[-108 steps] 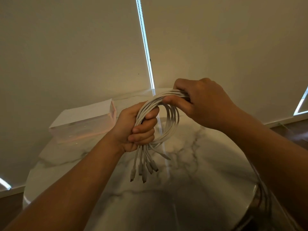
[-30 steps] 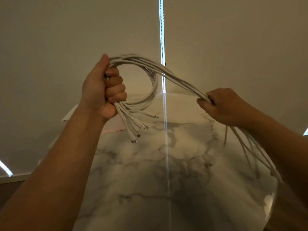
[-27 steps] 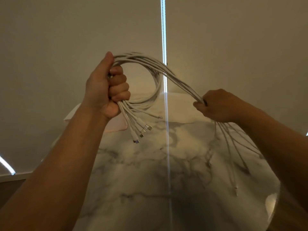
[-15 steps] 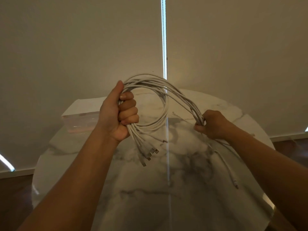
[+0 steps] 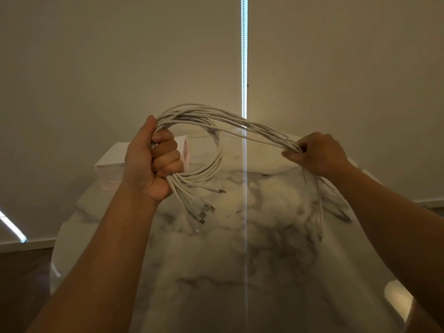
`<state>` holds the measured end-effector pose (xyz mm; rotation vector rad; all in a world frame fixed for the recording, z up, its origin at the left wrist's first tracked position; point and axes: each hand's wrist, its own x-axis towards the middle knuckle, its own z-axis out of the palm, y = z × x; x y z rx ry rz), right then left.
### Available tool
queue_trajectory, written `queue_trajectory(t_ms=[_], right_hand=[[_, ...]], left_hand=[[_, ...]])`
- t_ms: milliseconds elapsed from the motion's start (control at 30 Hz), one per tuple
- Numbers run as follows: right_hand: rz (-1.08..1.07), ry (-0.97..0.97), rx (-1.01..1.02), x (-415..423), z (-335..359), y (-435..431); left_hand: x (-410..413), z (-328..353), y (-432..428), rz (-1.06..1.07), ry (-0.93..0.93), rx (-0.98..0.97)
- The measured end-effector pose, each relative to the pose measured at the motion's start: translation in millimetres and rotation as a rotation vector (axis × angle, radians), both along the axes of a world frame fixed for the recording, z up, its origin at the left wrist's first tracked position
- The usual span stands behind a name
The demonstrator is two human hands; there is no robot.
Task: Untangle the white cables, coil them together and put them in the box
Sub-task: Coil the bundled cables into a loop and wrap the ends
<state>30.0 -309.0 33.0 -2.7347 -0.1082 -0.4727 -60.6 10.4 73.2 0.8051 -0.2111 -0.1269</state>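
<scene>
While the box (image 5: 111, 156) sits untouched at the far left of the marble table (image 5: 240, 272), partly hidden behind the raised fist, the left hand (image 5: 153, 164) is clenched round the white cables (image 5: 216, 121), thumb up, pinning the one loop made so far. Below that fist the plug ends (image 5: 204, 212) fan out and dangle clear of the tabletop. Moving right, here's the change: half a second ago the two hands sat closer and lower, with the bundle sagging between them, and now the strands are drawn out in a long shallow arc across the bright gap in the blinds (image 5: 244, 68). A few seconds back both hands were bunched on a tight coil, so that coil has been let out to a single turn. Over on the right, the right hand (image 5: 319, 155) pinches the gathered strands with curled fingers, and the free tails (image 5: 320, 212) hang from it down to the table, some tips touching or nearly so. The strands run side by side with no visible knot, so the untangling looks about done. By my read, this stretch is the set-up for the next wrap; coiling is only part-way, and boxing hasn't begun.
</scene>
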Motion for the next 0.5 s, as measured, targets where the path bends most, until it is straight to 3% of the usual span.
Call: queue_trajectory(t_ms=[100, 167, 233, 300, 400, 500], right_hand=[[-0.011, 0.27, -0.433, -2.9, 10.3, 17.2], [0.23, 0.284, -0.289, -8.5, 20.5, 37.8], [0.514, 0.189, 0.006, -16.5, 32.0, 65.8], [0.703, 0.098, 0.173, -23.0, 40.7, 90.6], [0.804, 0.006, 0.343, -31.0, 49.1, 111.0], [0.754, -0.041, 0.391, -36.6, 60.4, 111.7]], left_hand=[[1.6, 3.3, 1.0, 0.063, 0.03, 0.08], [1.7, 3.4, -3.3, 0.078, 0.059, 0.152], [0.4, 4.8, -7.0, 0.063, 0.089, 0.198], [-1.8, 9.2, -7.2, 0.027, 0.112, 0.225], [-4.7, 16.6, -1.8, -0.016, 0.126, 0.268], [-6.2, 19.1, 7.5, -0.008, 0.125, 0.323]])
